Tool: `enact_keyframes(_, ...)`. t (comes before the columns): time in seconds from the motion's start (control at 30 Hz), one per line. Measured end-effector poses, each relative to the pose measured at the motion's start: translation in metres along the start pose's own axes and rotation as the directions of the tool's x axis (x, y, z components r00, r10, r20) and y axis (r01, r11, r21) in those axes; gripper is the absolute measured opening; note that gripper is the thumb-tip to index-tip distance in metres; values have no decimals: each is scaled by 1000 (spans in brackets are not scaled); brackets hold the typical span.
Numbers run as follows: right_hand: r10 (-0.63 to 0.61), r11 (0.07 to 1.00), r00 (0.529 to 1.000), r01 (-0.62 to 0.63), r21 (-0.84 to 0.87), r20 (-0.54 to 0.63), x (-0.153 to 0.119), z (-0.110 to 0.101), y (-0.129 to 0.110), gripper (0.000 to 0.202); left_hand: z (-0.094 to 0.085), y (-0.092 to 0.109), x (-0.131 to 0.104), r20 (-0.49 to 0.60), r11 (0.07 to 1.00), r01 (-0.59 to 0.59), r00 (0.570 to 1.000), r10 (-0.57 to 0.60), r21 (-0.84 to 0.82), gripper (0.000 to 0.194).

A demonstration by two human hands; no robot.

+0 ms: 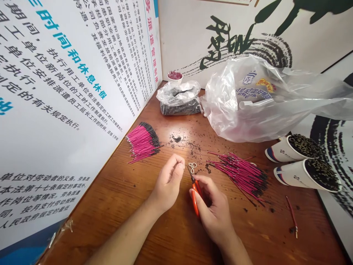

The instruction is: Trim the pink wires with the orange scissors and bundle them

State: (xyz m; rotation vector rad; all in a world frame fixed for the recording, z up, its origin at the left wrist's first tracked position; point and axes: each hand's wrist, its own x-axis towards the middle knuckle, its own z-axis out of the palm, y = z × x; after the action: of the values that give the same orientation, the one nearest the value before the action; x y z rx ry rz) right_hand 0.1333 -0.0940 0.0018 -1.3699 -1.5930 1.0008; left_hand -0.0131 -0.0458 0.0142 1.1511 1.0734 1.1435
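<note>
My left hand (168,181) is raised over the middle of the table with its fingertips pinched together. Whatever the pinch may hold is too small to make out. Close beside it, my right hand (214,206) grips a pair of orange-handled snips (195,197), whose dark narrow tips point up toward the left fingertips. A few pale rubber bands (192,168) lie just beyond the tips. To the right is a loose pile of magenta wires with black ends (242,173). A second, neatly fanned bunch of such wires (143,142) lies to the left, against the wall panel.
Two paper cups of small dark pieces (286,176) lie tilted at right. Behind are a large clear plastic bag (228,110), a smaller bag of black pieces (179,106) and a cup of wires (174,77). Black bits (177,139) and one red wire (291,213) are scattered about.
</note>
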Motion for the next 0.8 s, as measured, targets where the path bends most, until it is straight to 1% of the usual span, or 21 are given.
enact_keyframes(0.1,-1,1000,1000,1,2,1,-1,0,1,24,1,2,0,9,1000,19,1000,-19,-20,25)
enact_keyframes(0.27,-7,1000,1000,7,-9,-4,0,0,0,25,1,5,-2,56,996,39,998,-35,-75,21)
enact_keyframes(0.43,-20,1000,1000,20,-16,-13,1,0,-2,24,0,4,-3,62,996,39,997,-34,-82,18)
enact_keyframes(0.6,-19,1000,1000,19,-9,-9,1,0,-1,26,-1,4,-3,48,999,0,999,2,-38,15)
enact_keyframes(0.8,-1,1000,1000,1,2,-1,0,0,0,25,0,9,-3,40,993,-98,995,96,59,12)
